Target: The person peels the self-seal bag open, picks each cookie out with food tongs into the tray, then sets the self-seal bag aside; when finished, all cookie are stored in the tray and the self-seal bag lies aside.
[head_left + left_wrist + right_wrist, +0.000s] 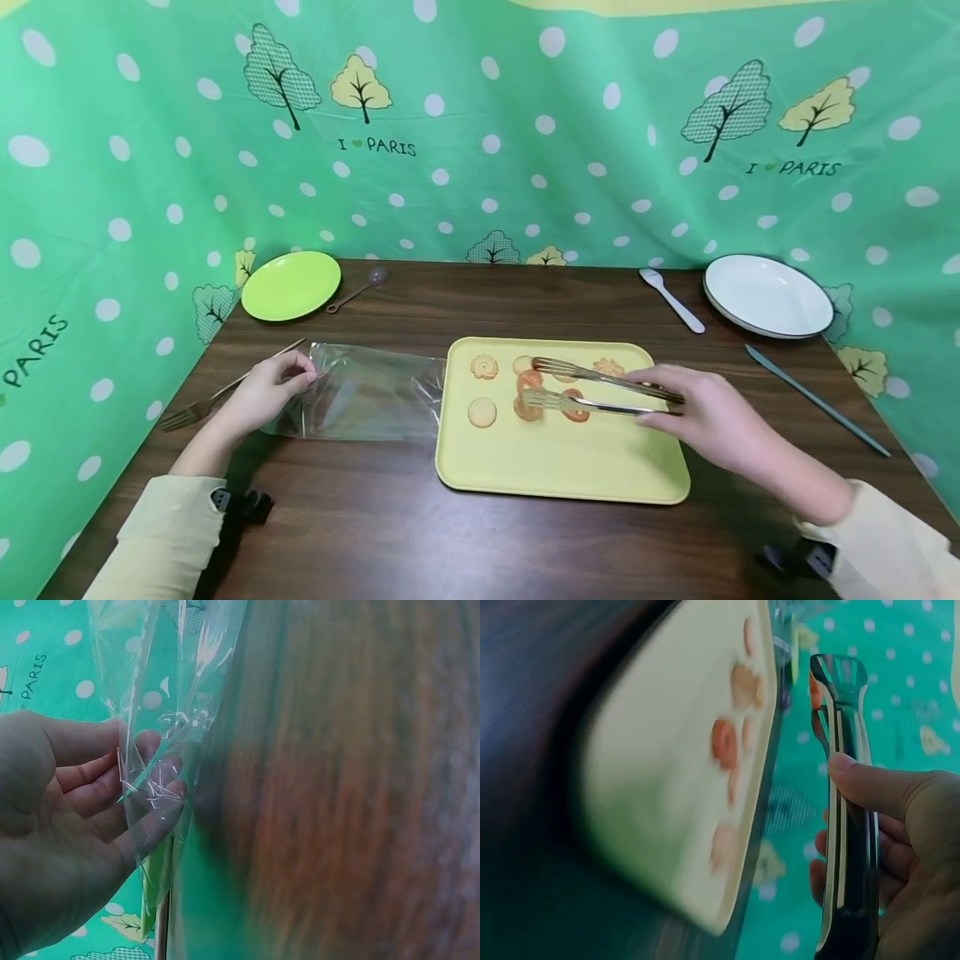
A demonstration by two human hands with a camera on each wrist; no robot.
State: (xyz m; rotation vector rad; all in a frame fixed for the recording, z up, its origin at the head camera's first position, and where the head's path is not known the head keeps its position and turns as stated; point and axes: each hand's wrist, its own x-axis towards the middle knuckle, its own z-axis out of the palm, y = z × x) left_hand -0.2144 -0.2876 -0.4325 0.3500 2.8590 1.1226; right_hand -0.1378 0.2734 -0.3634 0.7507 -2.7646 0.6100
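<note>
My left hand (270, 392) pinches the left end of a clear plastic bag (375, 396), which stretches across to the tray's left edge. In the left wrist view, the bag's film (161, 780) runs over the fingers. My right hand (712, 412) grips metal tongs (600, 377) above the yellow tray (555, 467). A reddish round piece (815, 691) shows at the tongs' tips in the right wrist view. Cookies, a plain round one (482, 412) and a flower-shaped one (484, 367) among them, lie on the tray beside a reddish slice (576, 416), partly hidden by the tongs.
A green plate (292, 287) and brown spoon (377, 276) lie at the back left. A fork (183, 414) is beside my left hand. On the right are a white spoon (671, 300), a white plate (768, 296) and a blue knife (817, 400). A green curtain (487, 108) hangs behind.
</note>
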